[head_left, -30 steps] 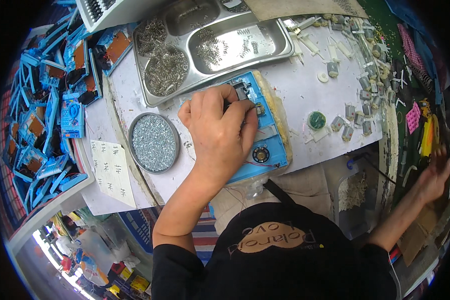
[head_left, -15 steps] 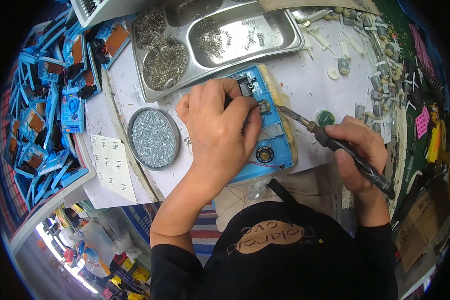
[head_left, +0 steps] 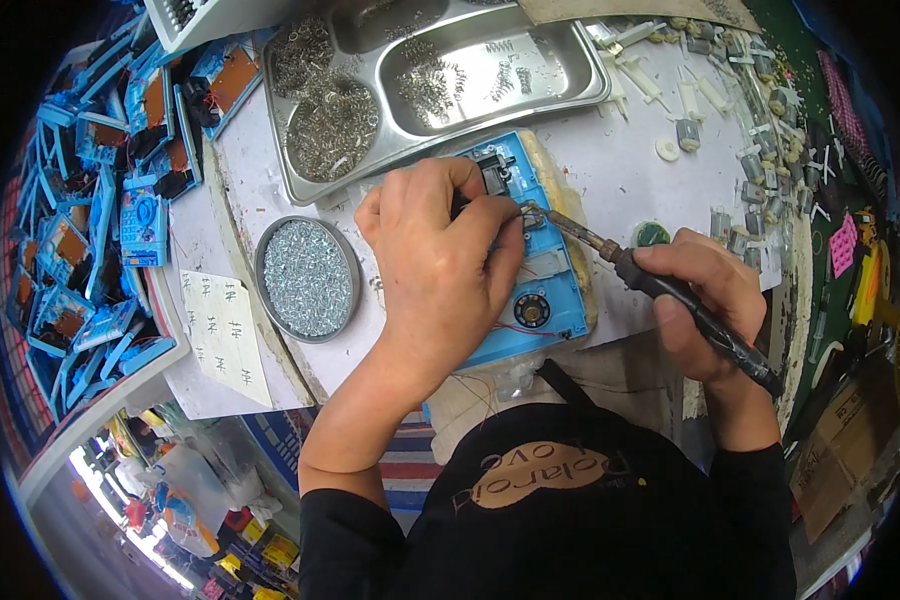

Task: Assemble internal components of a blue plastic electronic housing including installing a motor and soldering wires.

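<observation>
A soldering iron with a dark handle is gripped in my right hand, its metal shaft slanting up and left. The iron's tip meets a small metal part in the blue plastic casing, close to my left fingertips. My left hand rests over the casing's left side, thumb and fingers pinched together. Whatever they hold is hidden behind them, apart from a bit of something dark. A round black speaker sits in the casing's near end, with thin red wires beside it.
A steel tray of springs stands behind the casing. To the left are a round tin of small screws, a paper sheet and a heap of blue casings. Small motors and a green-topped round container lie right.
My right hand has shifted slightly left with the soldering iron, bringing its tip in over the small metal part beside my left fingertips. My left hand has hardly moved.
</observation>
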